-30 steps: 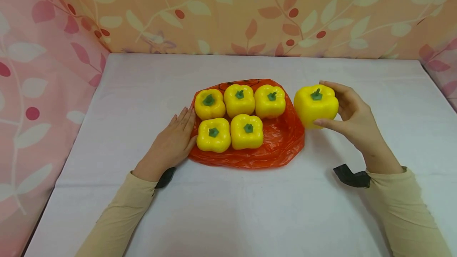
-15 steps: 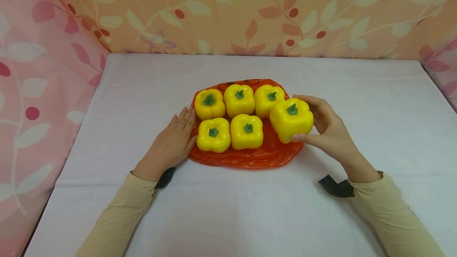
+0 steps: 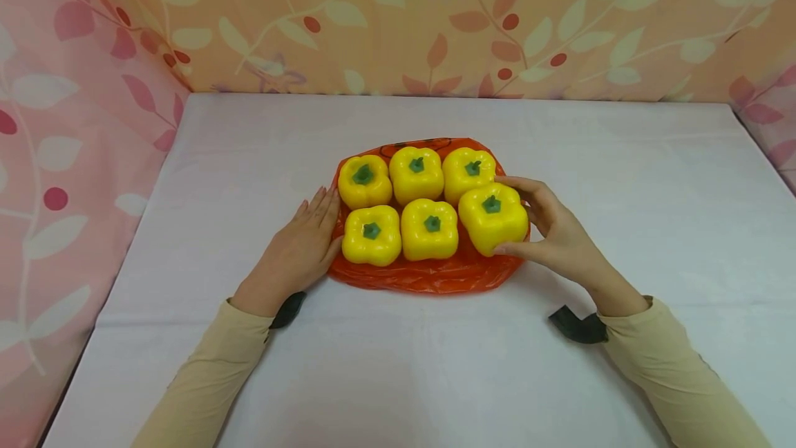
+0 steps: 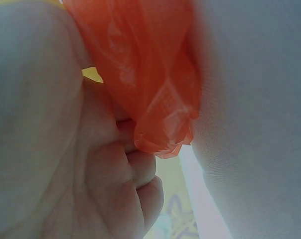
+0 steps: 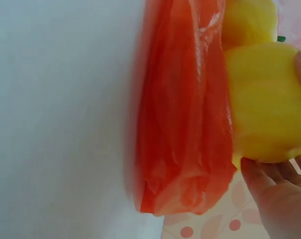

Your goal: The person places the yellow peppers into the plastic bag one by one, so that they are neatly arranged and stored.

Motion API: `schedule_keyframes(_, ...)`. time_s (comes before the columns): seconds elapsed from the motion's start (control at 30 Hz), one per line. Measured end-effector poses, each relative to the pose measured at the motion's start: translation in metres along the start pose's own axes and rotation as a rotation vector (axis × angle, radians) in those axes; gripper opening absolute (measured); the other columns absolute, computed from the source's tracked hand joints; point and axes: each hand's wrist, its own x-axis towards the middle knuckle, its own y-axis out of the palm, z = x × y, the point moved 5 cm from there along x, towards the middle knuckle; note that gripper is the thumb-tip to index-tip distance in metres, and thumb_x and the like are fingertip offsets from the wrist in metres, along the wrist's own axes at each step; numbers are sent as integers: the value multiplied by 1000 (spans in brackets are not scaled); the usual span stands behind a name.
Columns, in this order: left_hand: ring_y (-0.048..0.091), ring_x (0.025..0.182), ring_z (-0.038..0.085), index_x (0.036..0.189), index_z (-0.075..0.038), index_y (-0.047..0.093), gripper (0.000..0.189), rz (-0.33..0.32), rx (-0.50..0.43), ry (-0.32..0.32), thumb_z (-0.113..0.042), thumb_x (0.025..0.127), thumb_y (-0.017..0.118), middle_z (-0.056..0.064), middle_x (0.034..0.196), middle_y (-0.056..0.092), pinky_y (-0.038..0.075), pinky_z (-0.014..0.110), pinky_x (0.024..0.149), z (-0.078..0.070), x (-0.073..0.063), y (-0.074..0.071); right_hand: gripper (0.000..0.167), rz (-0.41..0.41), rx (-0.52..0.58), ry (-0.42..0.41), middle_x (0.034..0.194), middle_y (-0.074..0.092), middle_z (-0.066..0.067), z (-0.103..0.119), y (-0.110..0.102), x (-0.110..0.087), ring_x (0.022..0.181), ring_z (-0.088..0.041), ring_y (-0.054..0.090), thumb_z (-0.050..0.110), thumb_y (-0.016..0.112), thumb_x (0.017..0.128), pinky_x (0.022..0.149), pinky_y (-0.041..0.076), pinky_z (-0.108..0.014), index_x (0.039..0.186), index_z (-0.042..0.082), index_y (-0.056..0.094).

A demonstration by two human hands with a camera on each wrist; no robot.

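A red plastic bag [image 3: 429,283] lies at the middle of the table, its rim rolled, with several yellow bell peppers [image 3: 429,230] standing in two rows on it, green stems up. My right hand [image 3: 560,240] grips the front-right bell pepper [image 3: 493,223] between thumb and fingers, over the bag's right part. In the right wrist view that pepper [image 5: 270,104] sits above the bag's rolled edge [image 5: 185,149]. At the bag's left side my left hand [image 3: 295,251] rests with straight fingers against the edge; the left wrist view shows its fingers [image 4: 110,164] beside the red plastic [image 4: 150,89].
A white cloth [image 3: 398,365] covers the table. Behind it hangs an orange leaf-patterned curtain [image 3: 398,26], and a pink one [image 3: 81,157] stands along the left side. Dark straps [image 3: 578,325] show at both wrists.
My right hand has carried the bell pepper leftward and down, from beside the bag to the front-right spot among the other peppers. The left hand has stayed where it was.
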Motion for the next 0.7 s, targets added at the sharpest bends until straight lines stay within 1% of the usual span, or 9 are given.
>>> schedule_keyframes(0.13,8,142,34,147,9,12,69,-5,0,4,-28,99,46,22,154,12,12,47,114,0,1,0,82,31,-82,-14,138,40,-8,-1,-1,0,123,-13,39,-8,78,71,102,35,-17,141,5,36)
schedule_keyframes(0.23,9,142,34,146,9,12,69,-8,6,10,-28,99,45,23,154,13,12,47,114,0,2,0,82,45,-178,-1,136,41,-7,-2,-4,0,123,-17,39,-3,80,71,105,36,-35,140,6,38)
schedule_keyframes(0.3,9,142,34,146,9,12,69,-10,8,13,-28,99,45,23,153,13,12,47,114,1,2,1,81,53,-241,11,134,42,-9,-3,-6,-1,122,-22,39,1,81,70,103,36,-47,140,7,39)
schedule_keyframes(0.33,9,142,34,146,9,12,69,-11,10,13,-28,99,45,23,153,13,12,47,114,1,2,1,81,57,-272,18,134,42,-9,-4,-6,-1,121,-24,40,3,82,70,102,36,-51,139,7,39)
schedule_keyframes(0.47,9,142,34,146,9,12,69,-14,0,12,-27,99,46,22,153,14,12,47,114,1,2,2,83,64,-360,23,132,41,-12,-8,-3,-1,118,-28,42,9,84,70,102,39,-38,139,5,38)
schedule_keyframes(0.53,10,142,33,146,9,13,69,-14,-8,9,-27,99,46,22,153,14,12,47,114,1,2,3,84,57,-386,22,132,41,-13,-10,1,-2,118,-28,43,12,84,70,101,40,-38,140,5,37)
schedule_keyframes(0.57,10,142,33,146,9,13,69,-14,-13,8,-27,99,46,22,153,15,13,48,113,0,1,4,85,54,-392,19,132,41,-14,-10,3,-2,118,-29,43,12,85,69,101,40,-39,140,4,37)
schedule_keyframes(0.63,11,142,34,146,9,14,69,-16,-18,8,-27,99,47,22,153,15,13,48,113,0,0,6,86,52,-398,19,132,40,-15,-12,7,-4,119,-30,42,13,85,69,99,39,-51,139,3,37)
schedule_keyframes(0.7,11,142,34,146,9,15,68,-22,-20,11,-27,98,47,22,153,16,14,48,113,-1,-2,9,87,66,-392,25,133,40,-15,-13,9,-6,120,-31,41,14,85,69,99,37,-56,140,4,36)
